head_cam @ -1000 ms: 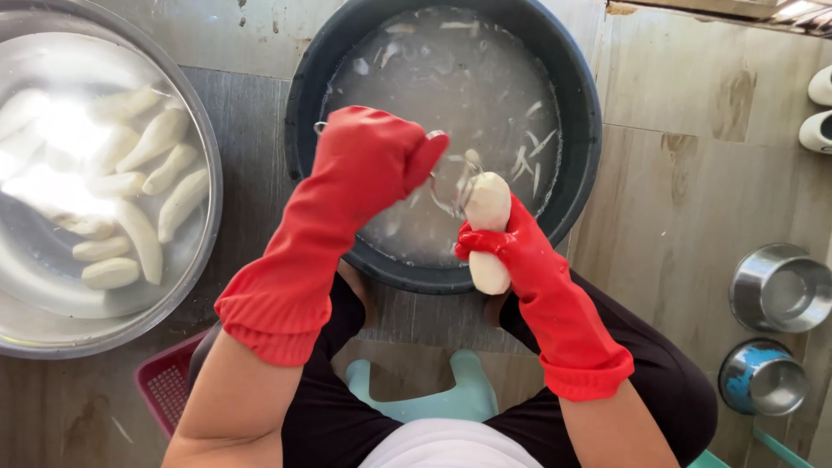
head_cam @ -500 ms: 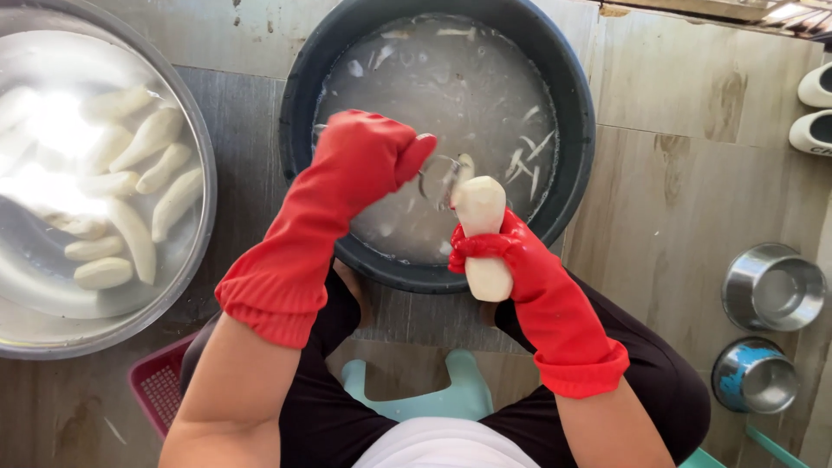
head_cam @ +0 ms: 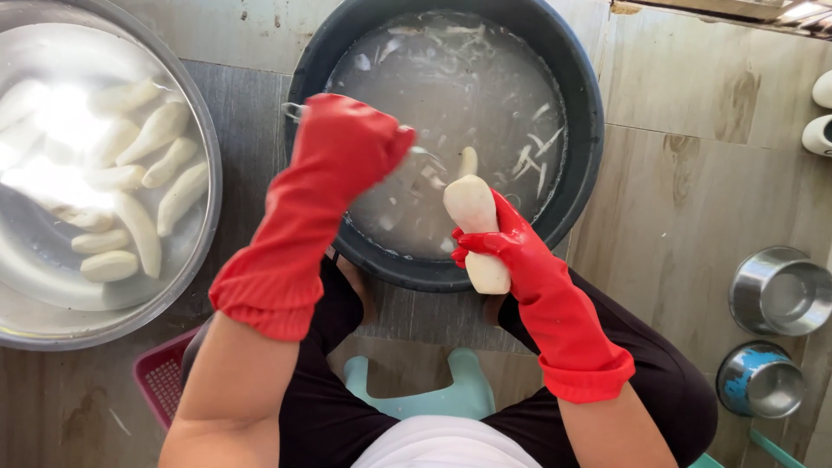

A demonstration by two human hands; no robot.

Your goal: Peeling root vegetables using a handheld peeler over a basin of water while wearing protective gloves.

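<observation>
Over the near edge of the dark basin, the right hand in a red glove is wrapping its fingers tightly around the lower half of a peeled white root, holding it upright so the thin tip is pointing out over the cloudy water. The left hand, also gloved in red, is curling into a closed fist to the left of the root, apart from it; a small metal piece is sticking out at its far left side, probably the end of a peeler, though the tool itself is mostly hidden.

The root is looking wet and smooth, so it could slip out of the glove and drop into the basin if the grip loosens. A careless stroke of the tool could also nick the glove holding the root.

Peel strips are floating in the water. On the left, a wide steel bowl is holding many peeled roots under water. To the right, on the tiled floor, two small steel cups are standing well apart from the hands. A pink basket is peeking out near the left knee. Nothing is standing between the hands and the basin.
</observation>
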